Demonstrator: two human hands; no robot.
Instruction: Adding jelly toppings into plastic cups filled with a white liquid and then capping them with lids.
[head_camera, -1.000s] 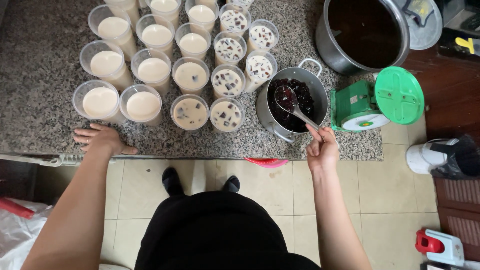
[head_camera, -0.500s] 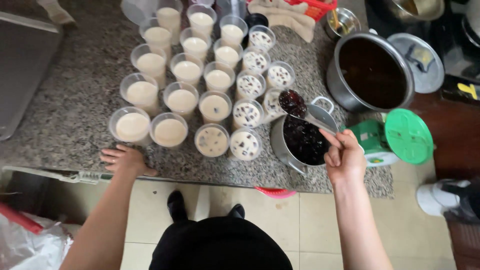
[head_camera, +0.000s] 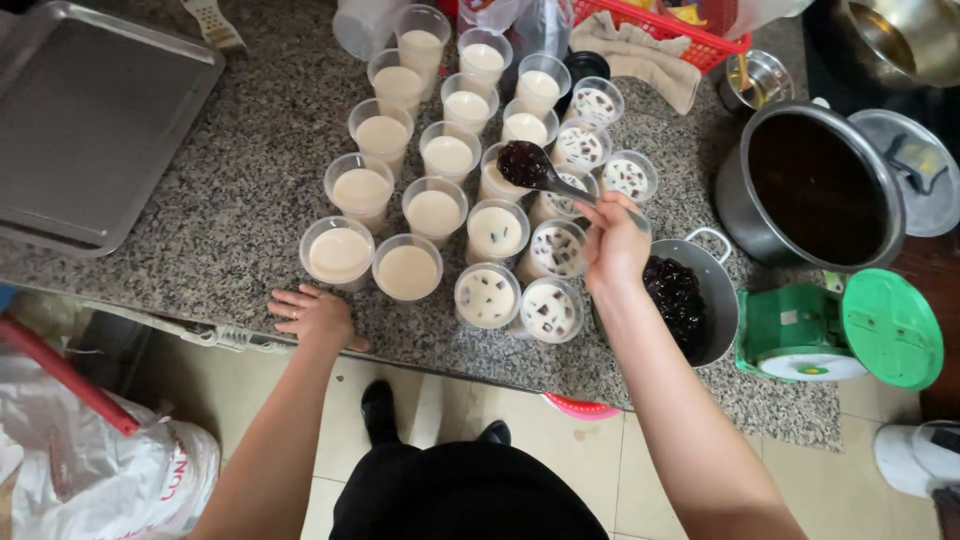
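My right hand grips a metal spoon heaped with dark jelly cubes and holds it over the clear plastic cups of pale milky drink. Several cups on the right side have dark cubes in them; one of these stands near the front edge. A small metal pot of the dark jelly sits just right of my right wrist. My left hand lies flat on the speckled stone counter by its front edge, in front of the nearest cups, fingers spread, holding nothing.
A large pot of dark liquid stands at the right, with a green kitchen scale in front of it. A metal tray lies at the left. A red basket and cloth sit at the back.
My right hand has carried the loaded spoon from above the jelly pot leftward over the cups. The camera view has shifted; my left hand stays on the counter edge.
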